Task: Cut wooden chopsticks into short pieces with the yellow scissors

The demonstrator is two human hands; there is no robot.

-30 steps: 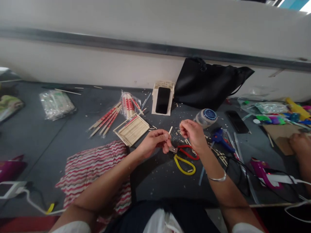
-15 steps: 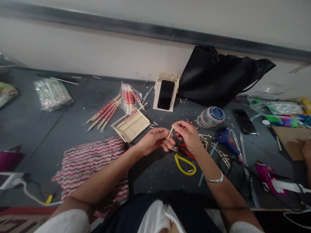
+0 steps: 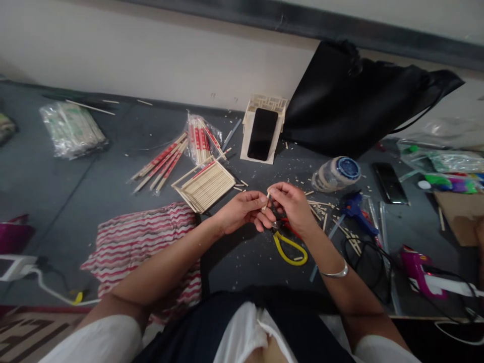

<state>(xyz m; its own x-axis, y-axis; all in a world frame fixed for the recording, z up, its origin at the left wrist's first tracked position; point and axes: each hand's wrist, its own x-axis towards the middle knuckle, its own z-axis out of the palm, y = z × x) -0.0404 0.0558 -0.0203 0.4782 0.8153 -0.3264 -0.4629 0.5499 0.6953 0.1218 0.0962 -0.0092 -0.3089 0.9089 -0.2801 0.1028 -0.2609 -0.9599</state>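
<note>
Between my two hands is a short piece of wooden stick (image 3: 266, 199), tilted upward. My left hand (image 3: 247, 210) pinches its lower part between thumb and fingers. The fingertips of my right hand (image 3: 290, 204) close on its upper end. Just below them lie pliers with one yellow handle (image 3: 290, 252) and one red handle, their jaws partly hidden by my hands. Left of my hands stands a small frame of glued sticks (image 3: 207, 185), with slats set side by side. Cut stick pieces (image 3: 320, 205) are scattered right of my right hand.
A phone (image 3: 262, 134) leans on a stick-built stand at the back. Bundled red-wrapped chopsticks (image 3: 162, 161), a striped cloth (image 3: 147, 247), a jar with a blue lid (image 3: 336, 174), a blue glue gun (image 3: 359, 214), a black bag (image 3: 359, 101) and cables surround the work spot.
The view has shifted, so the table things sit higher in the picture. My hands still hold the stick piece, which now stands more upright.
</note>
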